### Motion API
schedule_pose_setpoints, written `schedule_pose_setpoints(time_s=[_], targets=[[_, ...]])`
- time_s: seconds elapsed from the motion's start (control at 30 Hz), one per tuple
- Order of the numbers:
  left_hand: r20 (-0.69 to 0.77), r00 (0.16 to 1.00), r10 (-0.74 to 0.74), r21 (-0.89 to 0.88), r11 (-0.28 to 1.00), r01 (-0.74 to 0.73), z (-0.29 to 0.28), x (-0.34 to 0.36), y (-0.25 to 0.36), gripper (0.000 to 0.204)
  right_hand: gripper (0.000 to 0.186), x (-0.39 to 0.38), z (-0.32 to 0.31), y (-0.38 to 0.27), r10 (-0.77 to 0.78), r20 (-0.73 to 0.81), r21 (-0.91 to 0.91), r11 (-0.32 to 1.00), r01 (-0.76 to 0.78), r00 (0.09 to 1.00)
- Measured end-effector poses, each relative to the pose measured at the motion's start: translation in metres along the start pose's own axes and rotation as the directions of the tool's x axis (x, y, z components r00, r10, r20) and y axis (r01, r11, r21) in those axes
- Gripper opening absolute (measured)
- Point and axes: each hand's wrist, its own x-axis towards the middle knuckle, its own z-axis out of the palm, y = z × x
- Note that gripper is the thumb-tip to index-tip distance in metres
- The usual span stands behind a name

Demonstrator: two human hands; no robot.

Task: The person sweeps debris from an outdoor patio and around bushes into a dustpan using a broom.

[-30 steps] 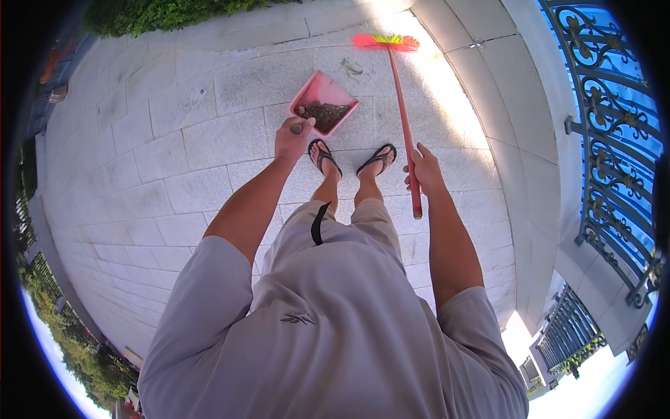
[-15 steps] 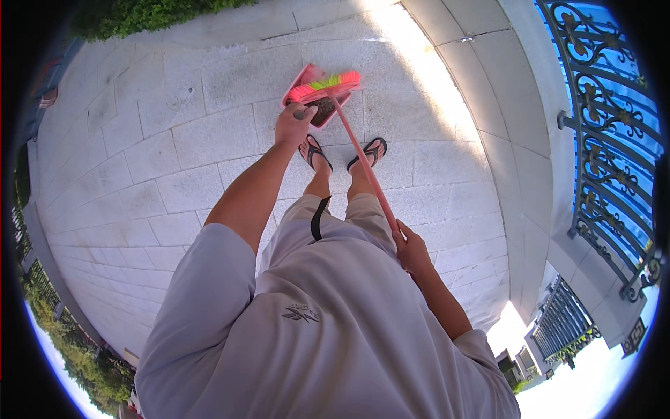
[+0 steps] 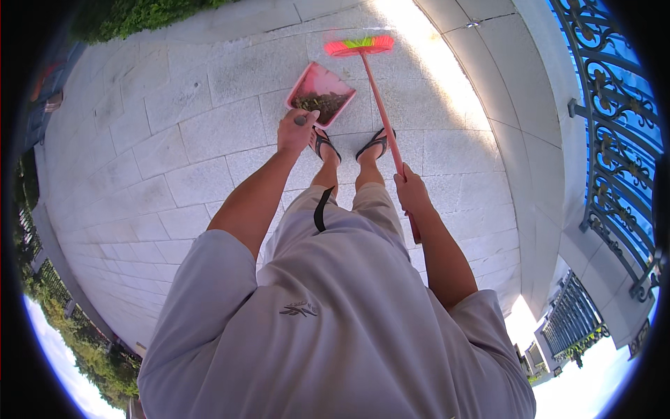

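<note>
Head view: sunlit stone paving (image 3: 174, 140), iron fence (image 3: 614, 140) on right. Left hand (image 3: 296, 130) closed round pink dustpan (image 3: 319, 94), pan loaded with leaf debris (image 3: 319, 103). Right hand (image 3: 412, 192) fisted on broom (image 3: 380, 105) handle, bristles ahead of pan. Risk: pan tilts, debris spills on sandalled feet (image 3: 349, 145).

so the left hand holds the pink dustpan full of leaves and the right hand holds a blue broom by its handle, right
Not quite: the broom is not blue. The head view shows a pink-red handle and a pink brush head with green bristles. The rest stands: the left hand holds the pink dustpan with leaf litter in it, and the right hand grips the broom handle.
</note>
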Motion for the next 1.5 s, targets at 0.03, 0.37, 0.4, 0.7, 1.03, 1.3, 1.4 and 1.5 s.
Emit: schedule_pose_setpoints(time_s=[0.03,0.37,0.4,0.7,1.03,1.3,1.4,1.5], targets=[[0.022,1.0,0.016,-0.002,1.0,-0.016,0.01,0.007,0.004,0.038,0.055,0.006,0.031,0.039,-0.059,-0.115,-0.053,0.997,0.053,0.992],[0.031,0.999,0.016,0.089,0.996,-0.019,-0.002,0.02,-0.011,0.045,0.056,-0.13,0.012,0.097,-0.122,-0.089,-0.023,0.992,0.121,0.988],[0.032,0.999,0.015,0.084,0.996,-0.017,-0.004,0.016,-0.012,0.045,0.056,-0.129,0.007,0.096,-0.134,-0.091,-0.031,0.991,0.131,0.987],[-0.083,0.996,-0.017,0.031,0.999,0.019,0.039,-0.089,-0.018,0.039,0.047,-0.039,-0.049,0.064,-0.051,-0.122,0.147,0.987,0.069,0.991],[-0.052,0.997,-0.049,-0.102,0.994,0.043,0.123,-0.152,-0.024,0.039,0.058,-0.081,0.014,0.229,-0.139,-0.009,-0.305,0.943,0.13,0.99],[-0.133,0.988,-0.079,-0.1,0.993,0.066,0.117,-0.143,-0.041,0.036,0.055,-0.143,-0.045,0.236,-0.131,-0.106,-0.086,0.989,0.122,0.986],[-0.101,0.992,-0.076,-0.074,0.995,0.068,0.12,-0.158,-0.047,0.035,0.052,-0.099,-0.037,0.197,-0.081,-0.068,-0.026,0.996,0.079,0.994],[-0.098,0.994,-0.052,-0.091,0.995,0.043,0.129,-0.163,-0.043,0.034,0.052,-0.081,-0.012,0.194,-0.053,-0.067,-0.055,0.997,0.049,0.996]])
